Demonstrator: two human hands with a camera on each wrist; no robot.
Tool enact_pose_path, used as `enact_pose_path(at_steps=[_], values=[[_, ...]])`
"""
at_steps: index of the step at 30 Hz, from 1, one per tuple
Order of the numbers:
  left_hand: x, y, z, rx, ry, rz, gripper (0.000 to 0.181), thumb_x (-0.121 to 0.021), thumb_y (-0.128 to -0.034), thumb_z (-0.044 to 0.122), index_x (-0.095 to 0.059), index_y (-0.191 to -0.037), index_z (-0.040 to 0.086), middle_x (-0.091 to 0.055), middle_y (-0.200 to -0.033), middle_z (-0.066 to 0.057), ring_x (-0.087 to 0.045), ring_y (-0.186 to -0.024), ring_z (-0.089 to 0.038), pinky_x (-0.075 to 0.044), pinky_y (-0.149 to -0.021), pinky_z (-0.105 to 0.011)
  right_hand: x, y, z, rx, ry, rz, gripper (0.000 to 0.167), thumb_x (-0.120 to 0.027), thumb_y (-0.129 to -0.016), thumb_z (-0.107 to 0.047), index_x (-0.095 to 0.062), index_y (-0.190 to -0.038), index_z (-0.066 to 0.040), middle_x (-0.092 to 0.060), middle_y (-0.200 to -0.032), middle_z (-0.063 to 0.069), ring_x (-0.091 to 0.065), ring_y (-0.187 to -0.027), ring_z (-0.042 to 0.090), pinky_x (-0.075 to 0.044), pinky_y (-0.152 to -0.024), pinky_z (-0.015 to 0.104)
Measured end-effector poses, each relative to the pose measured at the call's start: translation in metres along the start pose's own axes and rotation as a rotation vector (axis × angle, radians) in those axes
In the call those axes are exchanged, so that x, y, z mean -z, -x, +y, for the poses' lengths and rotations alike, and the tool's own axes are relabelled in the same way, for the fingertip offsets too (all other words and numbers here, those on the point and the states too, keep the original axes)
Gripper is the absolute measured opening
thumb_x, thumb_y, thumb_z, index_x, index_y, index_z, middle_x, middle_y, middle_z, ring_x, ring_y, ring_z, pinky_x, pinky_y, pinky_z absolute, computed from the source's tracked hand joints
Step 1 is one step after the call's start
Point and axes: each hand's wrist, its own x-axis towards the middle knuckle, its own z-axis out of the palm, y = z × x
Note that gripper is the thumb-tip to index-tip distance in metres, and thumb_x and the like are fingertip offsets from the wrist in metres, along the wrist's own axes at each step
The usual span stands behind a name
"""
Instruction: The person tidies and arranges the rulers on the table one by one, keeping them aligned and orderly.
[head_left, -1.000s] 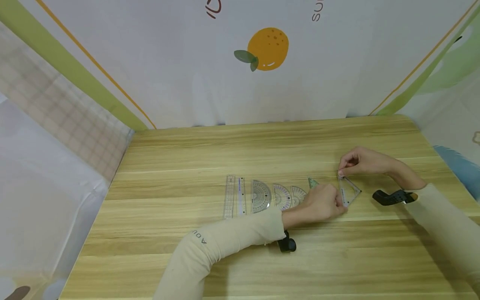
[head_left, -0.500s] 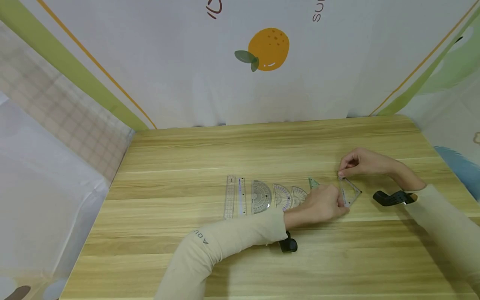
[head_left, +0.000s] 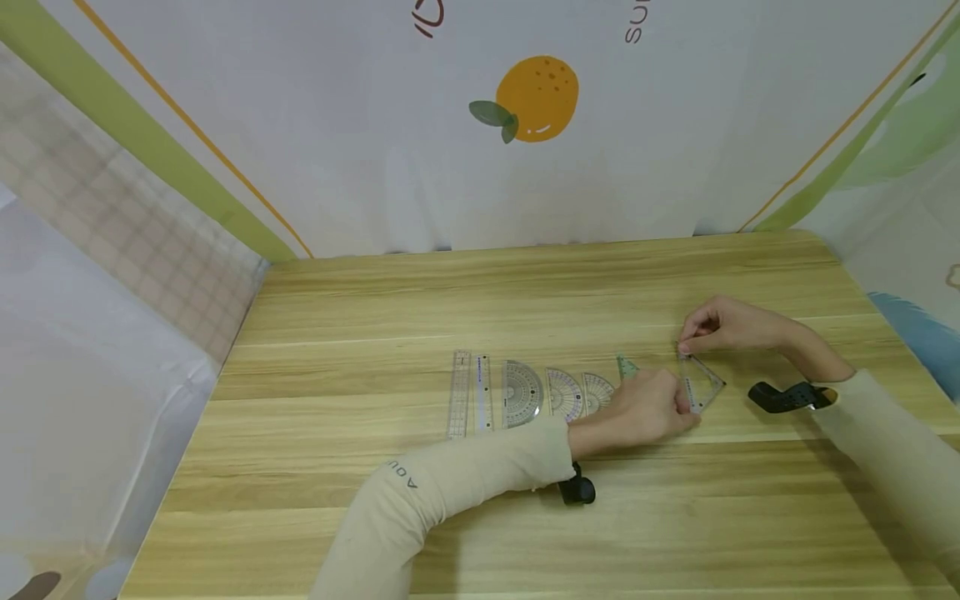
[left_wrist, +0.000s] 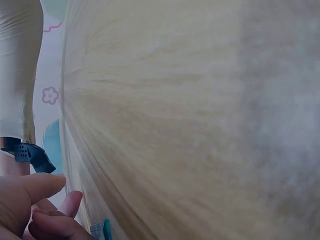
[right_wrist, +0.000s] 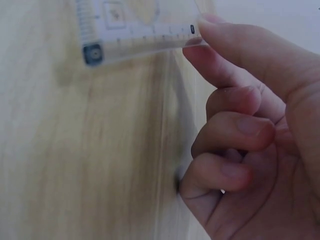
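Note:
A clear triangular set square [head_left: 702,385] is held tilted at the right end of a row of drawing tools. My right hand [head_left: 723,323] pinches its upper corner between thumb and forefinger. In the right wrist view the set square [right_wrist: 142,27] shows scale marks and a dark corner, with the other fingers curled below. My left hand [head_left: 647,407] grips the lower end of the set square with thumb and fingers; the exact contact is partly hidden. Just beyond that hand, a green-tinted set square [head_left: 626,366] lies mostly covered by it.
Left of the hands, a large protractor [head_left: 521,392], two smaller protractors [head_left: 564,393] [head_left: 597,392], a narrow ruler [head_left: 482,392] and a wider ruler [head_left: 459,393] lie side by side on the wooden table [head_left: 337,467]. A printed cloth [head_left: 360,150] hangs behind the table.
Both hands and the set square have shifted very slightly to the right. The grip looks the same, and the row of tools stays put.

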Motion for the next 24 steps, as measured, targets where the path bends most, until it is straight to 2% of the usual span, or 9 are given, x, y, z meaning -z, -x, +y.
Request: enact_pose_path(at_steps=[11, 24], values=[[-0.0002, -0.0014, -0.0007, 0.003, -0.010, 0.022, 0.014, -0.076, -0.0936, 0.031, -0.078, -0.082, 0.023, -0.054, -0.064, 0.022, -0.046, -0.054, 0.005, -0.040, -0.048, -0.014, -0.0007, 0.0002, -0.0025, 0.026, -0.032, 0.000, 0.013, -0.069, -0.094, 0.004, -0.076, -0.093, -0.007, -0.052, -0.069, 0.002, -0.041, -0.060, 0.014, -0.035, -0.053, 0.029], [-0.0006, -0.0017, 0.0010, -0.008, -0.018, 0.025, 0.017, -0.076, -0.0939, 0.030, -0.077, -0.079, 0.022, -0.053, -0.064, 0.020, -0.047, -0.054, 0.004, -0.041, -0.048, -0.014, -0.0022, 0.0013, 0.0002, 0.013, -0.005, 0.026, 0.013, -0.072, -0.093, 0.002, -0.077, -0.091, -0.010, -0.053, -0.069, 0.002, -0.044, -0.061, 0.014, -0.037, -0.054, 0.028]])
